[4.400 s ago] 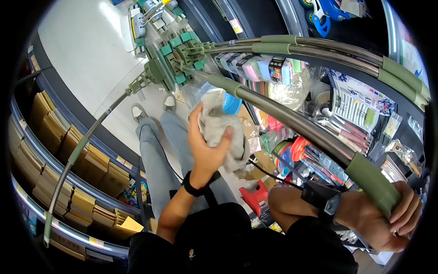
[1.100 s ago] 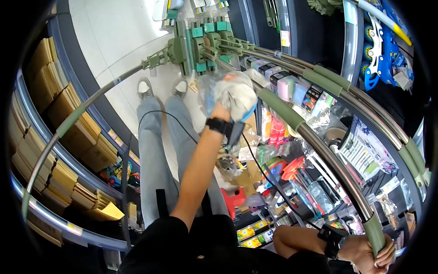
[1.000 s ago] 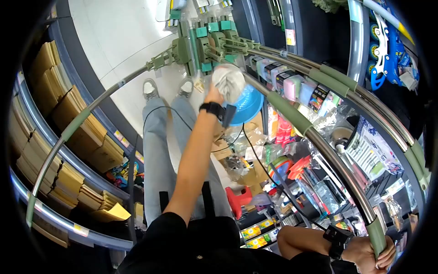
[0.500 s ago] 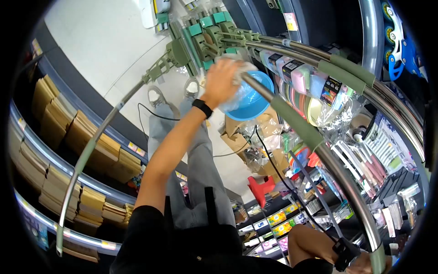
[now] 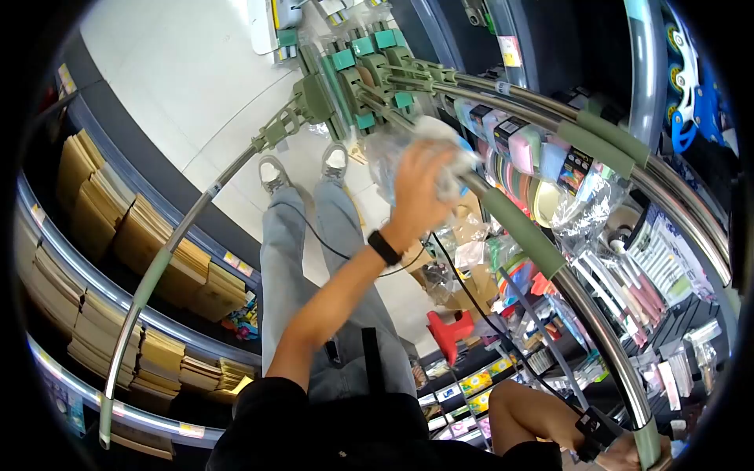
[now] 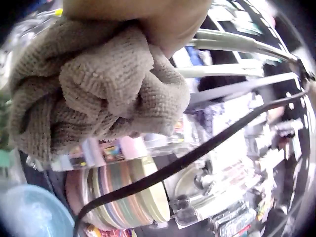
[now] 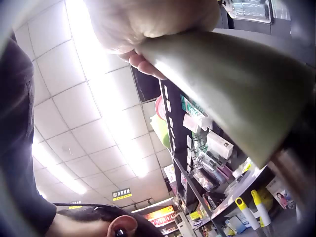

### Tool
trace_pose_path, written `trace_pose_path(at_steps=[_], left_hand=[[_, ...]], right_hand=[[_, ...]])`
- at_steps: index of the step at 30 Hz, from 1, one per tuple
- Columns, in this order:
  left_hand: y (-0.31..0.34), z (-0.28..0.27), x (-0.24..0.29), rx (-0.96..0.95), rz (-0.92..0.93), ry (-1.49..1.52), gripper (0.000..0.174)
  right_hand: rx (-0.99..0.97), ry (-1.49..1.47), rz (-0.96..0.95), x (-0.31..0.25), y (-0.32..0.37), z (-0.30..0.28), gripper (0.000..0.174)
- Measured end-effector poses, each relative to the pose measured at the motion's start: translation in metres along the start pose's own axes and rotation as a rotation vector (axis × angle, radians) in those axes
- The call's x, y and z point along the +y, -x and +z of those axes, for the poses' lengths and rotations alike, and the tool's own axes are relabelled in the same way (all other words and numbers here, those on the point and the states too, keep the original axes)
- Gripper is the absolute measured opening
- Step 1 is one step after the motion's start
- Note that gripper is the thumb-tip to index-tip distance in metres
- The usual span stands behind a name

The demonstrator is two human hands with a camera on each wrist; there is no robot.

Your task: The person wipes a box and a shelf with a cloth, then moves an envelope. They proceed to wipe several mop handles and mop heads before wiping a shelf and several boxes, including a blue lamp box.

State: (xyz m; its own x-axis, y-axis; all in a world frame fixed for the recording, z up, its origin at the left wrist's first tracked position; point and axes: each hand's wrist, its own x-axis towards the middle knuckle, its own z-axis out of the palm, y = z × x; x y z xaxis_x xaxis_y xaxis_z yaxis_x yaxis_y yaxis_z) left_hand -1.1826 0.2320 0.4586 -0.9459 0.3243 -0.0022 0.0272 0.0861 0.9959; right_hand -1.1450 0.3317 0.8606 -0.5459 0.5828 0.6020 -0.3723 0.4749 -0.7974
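Note:
My left hand (image 5: 424, 188) grips a beige-grey knit cloth (image 6: 108, 81) against the upper metal pole of a mop (image 5: 589, 310), just above its green sleeve in the head view. Bunched folds of the cloth fill the left wrist view below the palm. At the pole's near end, my right hand (image 5: 626, 453) holds the mop's green end grip (image 7: 232, 86), fingers wrapped round it. The green mop heads (image 5: 345, 82) stand together on the floor at the far end. A blue basin (image 6: 37, 212) lies below the cloth, mostly hidden by my left hand in the head view.
More mops with green sleeves (image 5: 597, 149) lean at the right. Shelves of brown paper stacks (image 5: 161, 345) line the left. Packed goods (image 5: 628, 290) crowd the right side, and a red plastic item (image 5: 449, 334) lies low near my legs. A black cable (image 5: 471, 294) crosses between my arms.
Earlier my left hand held the cloth off the pole; now it presses it round the pole. Over the last half second it slid down the pole toward me. My right hand keeps its grip.

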Motion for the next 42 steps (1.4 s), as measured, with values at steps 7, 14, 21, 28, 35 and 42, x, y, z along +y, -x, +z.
trace_pose_path(at_steps=[7,14,21,28,35,42], left_hand=[[-0.009,-0.001,-0.113,0.037,-0.323,-0.328,0.078],[-0.013,0.021,-0.236,0.074,-0.384,-0.295,0.086],[-0.029,0.002,-0.321,-0.188,-0.613,-0.341,0.094],[0.017,-0.003,-0.226,0.012,-0.394,0.043,0.092],[0.094,-0.126,-0.095,-0.145,-0.402,0.102,0.084],[0.173,-0.234,-0.056,0.177,-0.566,-0.024,0.079]], right_hand=[[-0.050,0.008,0.006,0.014,0.014,0.007,0.033],[-0.098,0.065,-0.022,0.031,0.023,0.016,0.031],[-0.184,0.088,-0.077,0.027,0.029,0.040,0.030],[-0.152,0.157,-0.154,-0.003,0.022,0.060,0.028],[0.046,0.391,-0.384,-0.088,-0.018,0.079,0.027],[-0.211,-0.268,-0.177,-0.121,0.054,0.203,0.028]])
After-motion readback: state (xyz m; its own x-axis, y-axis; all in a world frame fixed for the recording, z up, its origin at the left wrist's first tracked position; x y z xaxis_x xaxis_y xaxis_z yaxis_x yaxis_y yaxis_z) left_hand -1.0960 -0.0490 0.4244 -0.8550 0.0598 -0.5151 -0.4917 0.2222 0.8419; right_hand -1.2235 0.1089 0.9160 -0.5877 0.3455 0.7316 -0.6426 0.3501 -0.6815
